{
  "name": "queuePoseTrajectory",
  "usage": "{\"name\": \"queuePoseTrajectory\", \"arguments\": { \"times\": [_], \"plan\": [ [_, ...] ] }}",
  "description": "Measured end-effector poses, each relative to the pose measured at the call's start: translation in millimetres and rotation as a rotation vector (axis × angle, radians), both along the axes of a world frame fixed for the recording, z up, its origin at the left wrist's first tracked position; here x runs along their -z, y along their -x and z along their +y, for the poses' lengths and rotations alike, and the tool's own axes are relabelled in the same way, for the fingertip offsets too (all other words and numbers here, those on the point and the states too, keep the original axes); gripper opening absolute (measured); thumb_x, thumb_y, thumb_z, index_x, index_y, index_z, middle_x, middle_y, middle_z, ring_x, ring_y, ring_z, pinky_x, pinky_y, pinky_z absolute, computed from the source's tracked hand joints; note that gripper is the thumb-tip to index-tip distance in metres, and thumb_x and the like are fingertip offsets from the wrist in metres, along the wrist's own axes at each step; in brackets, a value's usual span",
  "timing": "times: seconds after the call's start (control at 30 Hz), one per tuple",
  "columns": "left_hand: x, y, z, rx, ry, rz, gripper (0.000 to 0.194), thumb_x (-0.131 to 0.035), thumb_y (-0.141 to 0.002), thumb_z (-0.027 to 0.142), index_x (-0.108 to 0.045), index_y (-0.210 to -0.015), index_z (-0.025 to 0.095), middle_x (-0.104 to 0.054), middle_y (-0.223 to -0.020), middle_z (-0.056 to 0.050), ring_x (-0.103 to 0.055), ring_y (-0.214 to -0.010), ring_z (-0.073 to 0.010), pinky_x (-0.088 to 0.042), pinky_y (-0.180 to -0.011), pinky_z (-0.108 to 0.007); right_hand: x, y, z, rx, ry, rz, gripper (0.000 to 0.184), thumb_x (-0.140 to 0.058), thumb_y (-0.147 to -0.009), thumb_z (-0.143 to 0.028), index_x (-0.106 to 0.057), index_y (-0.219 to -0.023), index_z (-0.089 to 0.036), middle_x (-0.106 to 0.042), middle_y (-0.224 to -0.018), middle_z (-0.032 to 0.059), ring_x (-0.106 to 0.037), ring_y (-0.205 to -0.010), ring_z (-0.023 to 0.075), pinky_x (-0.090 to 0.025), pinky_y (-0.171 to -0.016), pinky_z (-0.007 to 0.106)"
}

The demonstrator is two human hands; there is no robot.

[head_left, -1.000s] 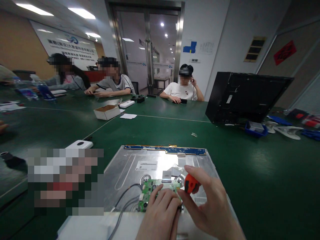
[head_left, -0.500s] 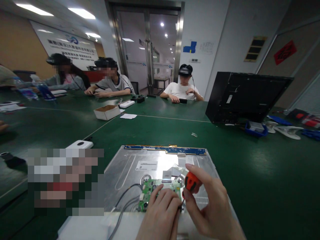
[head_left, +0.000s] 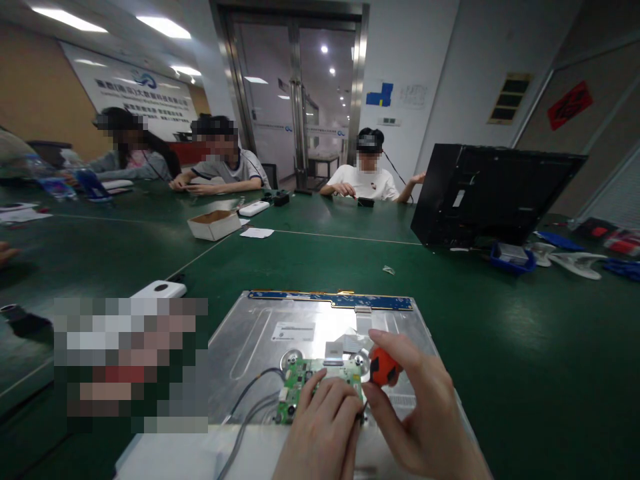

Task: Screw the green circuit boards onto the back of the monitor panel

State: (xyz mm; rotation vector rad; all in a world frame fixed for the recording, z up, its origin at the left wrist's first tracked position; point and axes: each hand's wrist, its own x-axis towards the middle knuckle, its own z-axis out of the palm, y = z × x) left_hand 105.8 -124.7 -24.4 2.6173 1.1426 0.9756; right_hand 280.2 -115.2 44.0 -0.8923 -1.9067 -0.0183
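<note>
My right hand [head_left: 427, 407] grips the fat red-and-black handle of a screwdriver [head_left: 384, 367] between thumb and fingers. Its thin shaft slants down to the lower right corner of a green circuit board [head_left: 299, 379]; the tip is hidden. Across that board lies my left hand [head_left: 325, 417], fingers stretched over it, beside the shaft. The board sits on the silver metal back of a display panel [head_left: 227, 353]. A blue strip board [head_left: 295, 297] runs along the panel's far edge, and a flat ribbon [head_left: 334, 351] enters the green board's top. Grey cables [head_left: 245, 421] leave its left side.
A black monitor [head_left: 495, 193] stands at the back right, near a blue tray [head_left: 513, 259]. An open box [head_left: 214, 225] and a white device [head_left: 160, 289] are on the green table [head_left: 540, 373]. Several people sit across it. A blurred patch covers the near left.
The screwdriver handle has turned slightly in my right hand; my left hand stays put. Across the table, the person in white has moved one hand out to the side.
</note>
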Motion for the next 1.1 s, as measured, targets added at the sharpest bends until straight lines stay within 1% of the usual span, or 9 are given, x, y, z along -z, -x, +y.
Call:
{"name": "queuePoseTrajectory", "arguments": {
  "times": [0.1, 0.2, 0.4, 0.57, 0.63, 0.77, 0.83, 0.93, 1.1],
  "plan": [
    [0.4, -2.9, -1.7, -0.013, 0.038, -0.033, 0.026, -0.048, -0.085, 0.007, -0.059, -0.102, 0.022, -0.068, -0.098, -0.003, -0.064, -0.099, -0.0229, -0.041, -0.109, -0.048, 0.2, -0.8, -1.0, -0.012, 0.026, 0.008, 0.047, -0.048, -0.092, -0.018, -0.044, -0.138, -0.022, -0.073, -0.099, 0.0061, -0.072, -0.084, 0.0218, -0.057, -0.065, 0.032],
    [0.8, -4.0, -2.5, -0.038, 0.067, -0.056, 0.024, -0.046, -0.086, 0.007, -0.059, -0.100, 0.022, -0.068, -0.098, -0.003, -0.063, -0.099, -0.0230, -0.040, -0.109, -0.049, 1.1, -0.7, -1.0, -0.011, 0.036, 0.020, 0.050, -0.050, -0.091, -0.016, -0.043, -0.140, -0.022, -0.073, -0.098, 0.0055, -0.072, -0.081, 0.0206, -0.057, -0.062, 0.030],
    [1.0, 1.8, 0.3, 0.026, 0.058, 0.028, 0.028, -0.049, -0.087, 0.007, -0.058, -0.109, 0.023, -0.069, -0.103, -0.004, -0.065, -0.103, -0.0238, -0.041, -0.109, -0.048, 2.5, 2.1, 2.9, -0.040, -0.034, 0.044, 0.042, -0.051, -0.093, -0.015, -0.045, -0.134, -0.022, -0.070, -0.086, 0.0025, -0.066, -0.066, 0.0177, -0.053, -0.056, 0.030],
    [2.9, 2.8, 1.4, 0.014, 0.025, 0.002, 0.027, -0.049, -0.088, 0.008, -0.058, -0.108, 0.024, -0.068, -0.103, -0.003, -0.064, -0.103, -0.0244, -0.041, -0.108, -0.049, 2.2, 2.2, 5.4, -0.048, -0.053, 0.048, 0.036, -0.057, -0.095, -0.020, -0.048, -0.130, -0.021, -0.068, -0.081, 0.0003, -0.063, -0.061, 0.0156, -0.050, -0.054, 0.029],
    [2.6, 1.5, 1.1, 0.014, 0.043, 0.000, 0.026, -0.049, -0.088, 0.009, -0.058, -0.107, 0.024, -0.068, -0.103, -0.003, -0.063, -0.102, -0.0243, -0.042, -0.107, -0.050, 1.9, 1.3, 4.3, -0.058, -0.036, 0.042, 0.035, -0.055, -0.096, -0.022, -0.048, -0.130, -0.021, -0.069, -0.084, 0.0013, -0.063, -0.062, 0.0157, -0.050, -0.055, 0.029],
    [1.0, -3.5, -1.9, -0.009, 0.085, -0.052, 0.024, -0.046, -0.088, 0.009, -0.059, -0.103, 0.023, -0.067, -0.099, -0.003, -0.062, -0.100, -0.0235, -0.039, -0.109, -0.050, 3.0, -0.5, 0.1, -0.019, 0.013, 0.023, 0.040, -0.050, -0.095, -0.021, -0.048, -0.134, -0.021, -0.071, -0.099, 0.0060, -0.066, -0.072, 0.0176, -0.053, -0.063, 0.032],
    [0.6, -5.9, -3.7, -0.034, 0.091, -0.091, 0.022, -0.045, -0.089, 0.009, -0.059, -0.100, 0.023, -0.066, -0.097, -0.003, -0.062, -0.098, -0.0231, -0.037, -0.109, -0.051, 3.6, -0.5, -1.2, 0.000, 0.016, 0.025, 0.043, -0.050, -0.093, -0.019, -0.047, -0.136, -0.021, -0.071, -0.103, 0.0063, -0.065, -0.070, 0.0168, -0.054, -0.065, 0.032],
    [0.7, -6.3, -4.3, -0.043, 0.092, -0.106, 0.021, -0.044, -0.089, 0.009, -0.058, -0.098, 0.022, -0.066, -0.096, -0.003, -0.062, -0.098, -0.0232, -0.037, -0.109, -0.051, 2.8, 0.8, -1.6, 0.000, 0.006, 0.041, 0.044, -0.050, -0.091, -0.017, -0.047, -0.135, -0.020, -0.071, -0.096, 0.0045, -0.063, -0.065, 0.0155, -0.053, -0.063, 0.031],
    [2.2, 0.6, 0.1, 0.010, 0.051, -0.019, 0.022, -0.047, -0.088, 0.008, -0.057, -0.101, 0.023, -0.067, -0.098, -0.003, -0.064, -0.098, -0.0229, -0.041, -0.107, -0.048, 2.1, 2.2, 1.0, 0.002, -0.025, 0.058, 0.039, -0.053, -0.092, -0.017, -0.048, -0.131, -0.019, -0.068, -0.085, 0.0016, -0.062, -0.062, 0.0143, -0.052, -0.058, 0.029]
  ]
}}
